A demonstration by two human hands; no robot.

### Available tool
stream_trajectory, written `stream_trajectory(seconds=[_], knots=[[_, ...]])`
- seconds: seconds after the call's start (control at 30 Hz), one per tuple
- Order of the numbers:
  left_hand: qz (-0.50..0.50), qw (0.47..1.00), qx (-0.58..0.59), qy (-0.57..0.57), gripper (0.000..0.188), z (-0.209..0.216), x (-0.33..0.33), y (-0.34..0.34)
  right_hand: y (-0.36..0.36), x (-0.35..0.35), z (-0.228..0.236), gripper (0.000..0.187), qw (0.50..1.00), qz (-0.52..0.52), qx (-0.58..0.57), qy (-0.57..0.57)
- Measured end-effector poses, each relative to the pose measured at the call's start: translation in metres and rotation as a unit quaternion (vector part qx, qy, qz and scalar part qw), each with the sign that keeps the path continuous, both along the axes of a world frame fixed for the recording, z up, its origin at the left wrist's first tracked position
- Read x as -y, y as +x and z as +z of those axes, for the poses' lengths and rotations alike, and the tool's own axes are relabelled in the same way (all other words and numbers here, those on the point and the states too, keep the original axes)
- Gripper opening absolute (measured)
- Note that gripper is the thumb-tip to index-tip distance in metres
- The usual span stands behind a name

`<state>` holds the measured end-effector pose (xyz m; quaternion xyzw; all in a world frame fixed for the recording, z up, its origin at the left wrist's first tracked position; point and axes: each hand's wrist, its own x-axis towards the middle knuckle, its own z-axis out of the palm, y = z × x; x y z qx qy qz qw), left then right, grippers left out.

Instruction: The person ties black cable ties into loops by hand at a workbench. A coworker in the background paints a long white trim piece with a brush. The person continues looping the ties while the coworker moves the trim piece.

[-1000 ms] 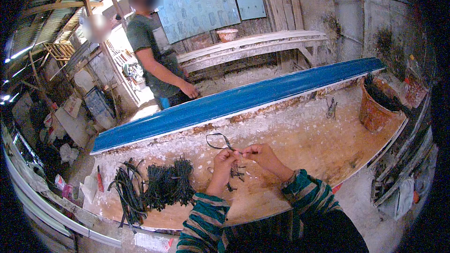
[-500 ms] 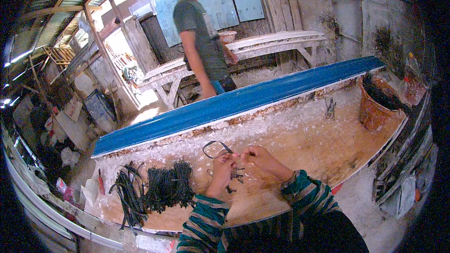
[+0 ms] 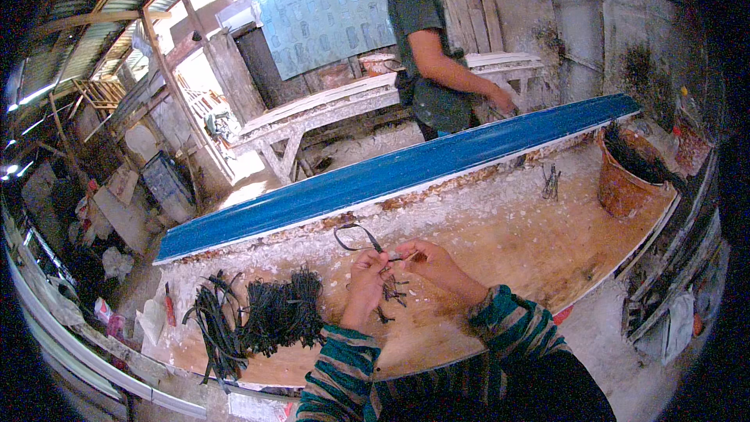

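Note:
My left hand [image 3: 366,275] pinches a narrow black strip [image 3: 339,239] that curves up into a loop above the fingers. Close on its right, my right hand [image 3: 430,263] is closed in a pinch at the strip's short end, between the two hands. Under the hands lie several small dark tied pieces [image 3: 396,291] on the wooden board. To the left of my left hand sit bundles of thin black strips [image 3: 283,309], with a pile of wider, longer black strips [image 3: 219,328] beside them. The fingertips' exact grip is too small to make out.
A long blue panel [image 3: 375,180] runs along the far side of the worn wooden tabletop [image 3: 500,266]. An orange bucket [image 3: 625,180] with black material stands at the right, near a small dark bundle [image 3: 551,183]. Beyond the panel a person [image 3: 430,55] stands by a white-stained bench [image 3: 320,113].
The person behind the panel has moved to the right, one hand now near the panel's far edge. My hands stay in place; the loop has shifted slightly, and my right fingers sit a little lower.

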<state>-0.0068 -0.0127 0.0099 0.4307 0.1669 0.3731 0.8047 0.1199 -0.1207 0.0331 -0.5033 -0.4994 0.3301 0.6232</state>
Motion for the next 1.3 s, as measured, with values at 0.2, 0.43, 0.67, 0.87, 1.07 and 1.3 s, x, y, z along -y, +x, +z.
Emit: stream_trajectory(seconds=[0.2,0.43,0.67,0.87,1.07,1.3], knots=[[-0.022,1.0,-0.008,0.013,0.007,0.008,0.013,0.003,-0.011,0.008,0.013,0.019,0.997,0.023,-0.067,-0.021],[-0.022,0.999,-0.031,0.025,0.008,0.002,0.008,0.004,-0.001,0.0,-0.002,0.013,0.997,-0.046,0.054,-0.025],[-0.04,0.999,0.006,0.021,0.004,0.0,0.009,0.005,0.009,-0.007,-0.024,0.011,0.987,0.071,-0.146,0.002],[-0.072,0.997,0.023,0.019,0.004,-0.005,0.008,0.008,0.02,-0.012,-0.043,0.013,0.985,0.107,-0.092,0.101],[-0.021,0.999,-0.039,0.02,0.006,-0.014,0.004,0.006,0.009,0.0,-0.001,0.018,0.988,0.049,-0.145,-0.037],[-0.005,0.997,-0.054,0.057,0.005,0.001,0.013,0.007,0.003,-0.005,-0.011,0.017,0.999,-0.03,0.008,-0.018]])
